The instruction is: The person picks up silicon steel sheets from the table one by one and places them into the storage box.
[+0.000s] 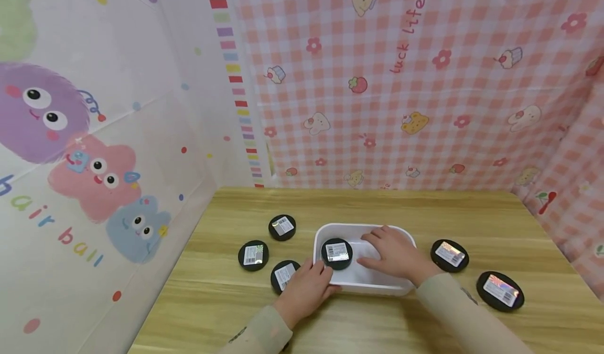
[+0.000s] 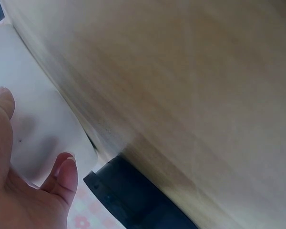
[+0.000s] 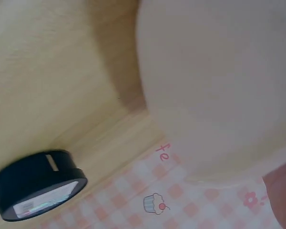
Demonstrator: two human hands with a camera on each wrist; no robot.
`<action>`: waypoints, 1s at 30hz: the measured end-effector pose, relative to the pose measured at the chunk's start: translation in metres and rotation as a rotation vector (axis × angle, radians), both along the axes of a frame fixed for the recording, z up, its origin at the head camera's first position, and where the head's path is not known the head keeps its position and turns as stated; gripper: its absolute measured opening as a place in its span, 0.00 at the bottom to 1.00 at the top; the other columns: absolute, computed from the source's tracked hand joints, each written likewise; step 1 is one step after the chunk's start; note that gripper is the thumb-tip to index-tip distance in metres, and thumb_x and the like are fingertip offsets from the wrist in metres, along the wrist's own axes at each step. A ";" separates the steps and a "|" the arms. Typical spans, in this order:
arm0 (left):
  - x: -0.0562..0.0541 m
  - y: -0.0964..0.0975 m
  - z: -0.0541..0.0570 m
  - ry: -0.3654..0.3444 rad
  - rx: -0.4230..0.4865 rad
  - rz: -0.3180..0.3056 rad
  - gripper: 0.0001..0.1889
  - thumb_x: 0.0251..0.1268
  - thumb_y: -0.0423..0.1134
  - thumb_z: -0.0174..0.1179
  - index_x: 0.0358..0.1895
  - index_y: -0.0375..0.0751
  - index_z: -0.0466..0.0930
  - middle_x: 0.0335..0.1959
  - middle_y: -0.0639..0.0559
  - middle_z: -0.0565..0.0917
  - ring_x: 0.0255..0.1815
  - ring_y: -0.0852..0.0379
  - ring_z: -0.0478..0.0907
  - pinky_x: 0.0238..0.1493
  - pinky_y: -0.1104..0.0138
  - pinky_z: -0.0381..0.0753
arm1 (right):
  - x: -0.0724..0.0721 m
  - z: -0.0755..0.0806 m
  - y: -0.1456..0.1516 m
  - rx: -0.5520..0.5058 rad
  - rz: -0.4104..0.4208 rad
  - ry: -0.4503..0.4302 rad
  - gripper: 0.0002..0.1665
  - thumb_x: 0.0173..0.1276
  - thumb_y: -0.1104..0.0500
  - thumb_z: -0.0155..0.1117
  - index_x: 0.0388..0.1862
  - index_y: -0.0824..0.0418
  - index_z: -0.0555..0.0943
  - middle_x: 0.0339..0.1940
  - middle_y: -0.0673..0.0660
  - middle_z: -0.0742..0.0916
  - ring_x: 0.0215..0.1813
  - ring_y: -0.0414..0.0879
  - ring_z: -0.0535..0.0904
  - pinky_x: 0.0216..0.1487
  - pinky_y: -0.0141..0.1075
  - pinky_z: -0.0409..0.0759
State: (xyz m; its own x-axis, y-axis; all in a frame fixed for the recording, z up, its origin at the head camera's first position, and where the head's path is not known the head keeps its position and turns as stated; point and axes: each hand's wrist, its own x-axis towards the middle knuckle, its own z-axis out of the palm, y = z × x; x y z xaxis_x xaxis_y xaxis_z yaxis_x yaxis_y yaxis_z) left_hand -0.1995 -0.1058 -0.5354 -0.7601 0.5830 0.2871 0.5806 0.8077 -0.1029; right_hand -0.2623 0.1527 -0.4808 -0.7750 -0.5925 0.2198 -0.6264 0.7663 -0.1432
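Observation:
A white plastic tub stands on the table with one round black case lying in its left part, label up. My left hand grips the tub's front left corner, fingers at the rim and thumb low on the outer wall. Over the tub's right half is my right hand, its fingers spread and its thumb pointing towards the black case, with a gap between them. Another black case is partly hidden behind the left hand. In the left wrist view, thumb and finger show against the white wall.
Left of the tub lie two labelled black cases, a far one and a nearer one. On its right are two more, one close and one farther out. Printed cloth hangs behind the wooden table.

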 end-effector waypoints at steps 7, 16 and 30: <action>0.002 0.000 0.004 -0.040 -0.014 0.005 0.20 0.75 0.62 0.49 0.43 0.48 0.76 0.35 0.54 0.78 0.38 0.53 0.73 0.42 0.65 0.75 | 0.006 -0.007 0.007 -0.053 -0.043 0.055 0.31 0.64 0.38 0.67 0.55 0.60 0.83 0.52 0.59 0.87 0.57 0.57 0.81 0.65 0.55 0.73; 0.001 0.001 0.003 -0.045 -0.010 0.014 0.20 0.75 0.62 0.49 0.43 0.48 0.75 0.36 0.54 0.78 0.39 0.53 0.73 0.43 0.64 0.76 | 0.008 -0.009 0.013 -0.081 -0.075 0.047 0.29 0.65 0.39 0.68 0.55 0.59 0.83 0.53 0.59 0.86 0.60 0.58 0.79 0.66 0.57 0.72; 0.001 0.000 0.000 -0.009 0.006 0.005 0.20 0.74 0.62 0.51 0.41 0.48 0.75 0.34 0.54 0.77 0.37 0.53 0.72 0.41 0.64 0.74 | 0.016 -0.018 0.027 -0.154 -0.099 0.078 0.26 0.65 0.45 0.69 0.53 0.61 0.82 0.52 0.60 0.85 0.59 0.59 0.78 0.64 0.57 0.73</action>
